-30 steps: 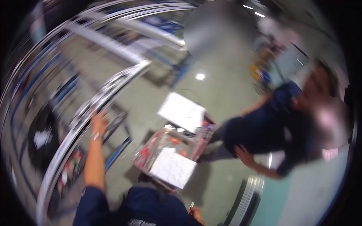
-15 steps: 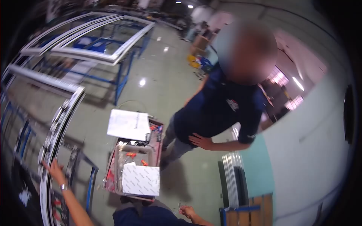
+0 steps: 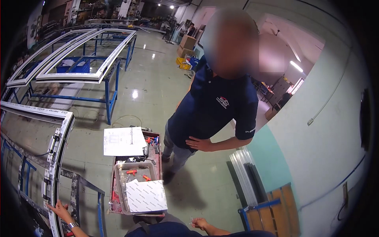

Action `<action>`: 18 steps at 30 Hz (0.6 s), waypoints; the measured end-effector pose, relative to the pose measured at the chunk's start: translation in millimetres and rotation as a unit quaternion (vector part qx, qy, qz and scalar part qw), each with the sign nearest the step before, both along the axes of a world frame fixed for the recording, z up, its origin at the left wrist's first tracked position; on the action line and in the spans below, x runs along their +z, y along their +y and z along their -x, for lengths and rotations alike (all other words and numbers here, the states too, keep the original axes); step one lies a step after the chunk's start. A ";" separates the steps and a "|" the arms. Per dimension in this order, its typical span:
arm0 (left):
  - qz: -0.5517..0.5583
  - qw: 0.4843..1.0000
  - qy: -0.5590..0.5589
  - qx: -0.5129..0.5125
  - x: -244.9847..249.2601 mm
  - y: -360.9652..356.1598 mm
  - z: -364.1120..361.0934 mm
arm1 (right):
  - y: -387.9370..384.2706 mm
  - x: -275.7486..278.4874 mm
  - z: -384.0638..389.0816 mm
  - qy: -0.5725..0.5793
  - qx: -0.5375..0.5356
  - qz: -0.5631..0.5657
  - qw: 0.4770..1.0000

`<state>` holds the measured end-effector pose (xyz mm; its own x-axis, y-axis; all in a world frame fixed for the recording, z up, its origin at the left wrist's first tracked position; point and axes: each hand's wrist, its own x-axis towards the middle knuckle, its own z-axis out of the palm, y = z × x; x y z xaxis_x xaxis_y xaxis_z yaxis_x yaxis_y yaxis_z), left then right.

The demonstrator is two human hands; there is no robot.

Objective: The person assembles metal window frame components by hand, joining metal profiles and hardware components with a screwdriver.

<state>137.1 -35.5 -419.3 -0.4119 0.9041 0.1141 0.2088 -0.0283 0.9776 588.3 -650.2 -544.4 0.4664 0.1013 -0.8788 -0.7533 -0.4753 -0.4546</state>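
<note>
My left hand [image 3: 60,211] rests with its fingers apart against the white window frame [image 3: 59,158] at the left, one fingertip on its face. Dark metal hinges [image 3: 51,148] sit along the outer edge of that frame, above my hand. At the bottom middle, my right hand [image 3: 200,224] is closed, its fingertips pinched on a small, thin, pale piece that I cannot make out. Between my hands stands a red tool cart [image 3: 158,158] carrying a grey tray [image 3: 118,173]. Inside the tray are orange-handled tools [image 3: 132,172] and a white printed box [image 3: 147,196].
Printed sheets [image 3: 123,141] lie at the cart's far end. A co-worker in a dark shirt [image 3: 215,106] stands beyond it, hand on hip. More window frames [image 3: 89,77] rest on blue stands [image 3: 108,100]. Profiles [image 3: 248,177] and a wooden pallet [image 3: 272,209] stand at right.
My view has tilted up and shifted slightly right, so the scene sits differently. The left hand is still at the frame, lower in view. My right hand keeps its pinch.
</note>
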 end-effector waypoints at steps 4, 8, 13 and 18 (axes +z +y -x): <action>0.046 0.974 0.222 -0.007 62.8 -24.8 -26.0 | 2.7 -1.0 -3.5 -0.004 0.004 -0.010 1.000; 0.068 0.902 0.425 -0.033 38.0 9.0 -47.4 | 10.6 10.7 1.3 0.007 0.014 -0.013 1.000; 0.165 0.891 0.423 -0.016 54.5 12.2 -57.8 | 4.7 -2.1 -9.4 -0.076 0.208 -0.023 0.975; 0.224 0.925 0.304 -0.041 100.2 -10.9 -42.0 | -36.7 -75.7 -30.5 -0.252 0.464 0.044 0.848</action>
